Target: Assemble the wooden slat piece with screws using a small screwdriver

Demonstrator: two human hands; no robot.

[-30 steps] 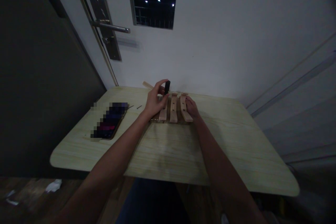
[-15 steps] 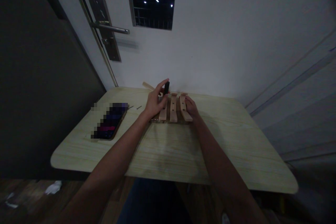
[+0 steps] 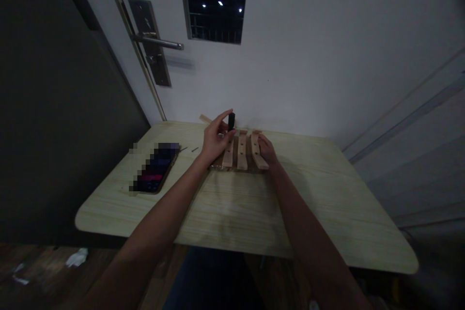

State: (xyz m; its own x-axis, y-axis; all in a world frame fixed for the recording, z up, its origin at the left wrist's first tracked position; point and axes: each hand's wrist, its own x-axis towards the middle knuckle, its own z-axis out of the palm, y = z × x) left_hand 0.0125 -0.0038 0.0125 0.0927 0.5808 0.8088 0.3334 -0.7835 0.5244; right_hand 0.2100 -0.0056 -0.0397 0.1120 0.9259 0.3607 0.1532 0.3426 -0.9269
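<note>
My left hand [image 3: 215,138] has its fingers curled round a black-handled screwdriver [image 3: 231,120], which stands upright over the left wooden strip; its tip is hidden. Three pale wooden strips with dark holes lie side by side on a brown base [image 3: 234,168] wrapped in clear film: the left strip [image 3: 228,156], the middle strip [image 3: 242,152] and the bent right strip [image 3: 259,160]. At the right end, my right hand [image 3: 268,149] grips the edge of the right strip, its fingers partly hidden behind it.
A phone [image 3: 156,169] lies on the left of the wood-grain table [image 3: 232,213]. Between it and my left hand are two small screws [image 3: 195,149]. Another wooden strip [image 3: 205,118] shows behind my left hand. A white door with a metal handle [image 3: 165,43] stands beyond the table.
The whole view has shifted slightly right and down. Both hands keep their places on the screwdriver and the strips, with only slight finger movement.
</note>
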